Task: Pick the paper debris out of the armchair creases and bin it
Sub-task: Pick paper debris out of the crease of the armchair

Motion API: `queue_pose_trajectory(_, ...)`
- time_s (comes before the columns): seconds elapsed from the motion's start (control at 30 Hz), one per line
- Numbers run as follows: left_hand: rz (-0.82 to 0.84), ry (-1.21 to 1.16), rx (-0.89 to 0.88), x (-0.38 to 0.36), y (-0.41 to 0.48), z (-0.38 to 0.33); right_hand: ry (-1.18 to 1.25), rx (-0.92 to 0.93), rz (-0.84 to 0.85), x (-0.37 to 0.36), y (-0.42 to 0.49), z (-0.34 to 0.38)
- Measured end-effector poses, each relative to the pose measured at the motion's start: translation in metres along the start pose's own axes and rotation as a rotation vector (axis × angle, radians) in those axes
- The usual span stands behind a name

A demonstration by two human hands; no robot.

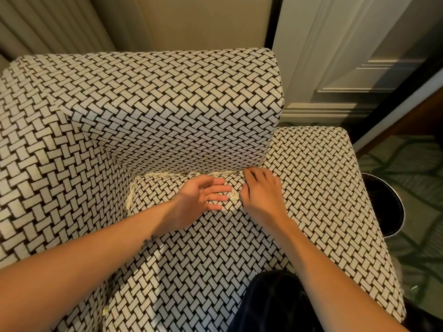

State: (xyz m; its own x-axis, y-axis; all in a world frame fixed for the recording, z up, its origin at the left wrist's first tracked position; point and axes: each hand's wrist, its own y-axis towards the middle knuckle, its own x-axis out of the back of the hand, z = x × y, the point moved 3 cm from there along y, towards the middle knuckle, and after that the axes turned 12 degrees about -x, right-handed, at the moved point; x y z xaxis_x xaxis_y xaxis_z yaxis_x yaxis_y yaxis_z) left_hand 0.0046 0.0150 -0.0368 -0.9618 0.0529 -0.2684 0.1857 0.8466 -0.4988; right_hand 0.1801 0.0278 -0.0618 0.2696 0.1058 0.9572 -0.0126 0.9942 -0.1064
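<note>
- Your paper debris [167, 175] lies as pale, ragged shreds in the crease where the seat's back edge meets the backrest. More shreds sit in the crease along the seat's left edge.
- Your right hand [261, 191] is knuckles-up at the seat's back right corner. Its fingers are bent and the tips touch the right end of that back crease; you cannot tell whether they pinch any paper.
- A small round pale disc [234, 196] lies flat on the seat, just beside your right thumb and between your two hands; what it is cannot be told.
- Your left hand [203, 195] rests near the seat's back edge. Its fingers are straight and close together, they hold nothing, and the tips stop just short of the disc.
- The armchair [167, 104] is boxy, covered in a cream and black basket-weave fabric.
- A round dark bin [386, 207] with a shiny rim stands on green patterned carpet, close against the outer side of the right armrest.
- Dark clothing [273, 305] overlaps the seat's front edge.
</note>
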Motion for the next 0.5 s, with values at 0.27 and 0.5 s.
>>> queue_pose_trajectory(0.27,0.056,0.028,-0.030,-0.001,-0.001,0.002,-0.270,-0.169,0.027,-0.008,0.011,0.020)
queue_pose_trajectory(0.5,0.034,-0.080,-0.003,0.002,0.001,0.001,-0.281,-0.186,0.040,-0.004,0.019,0.020)
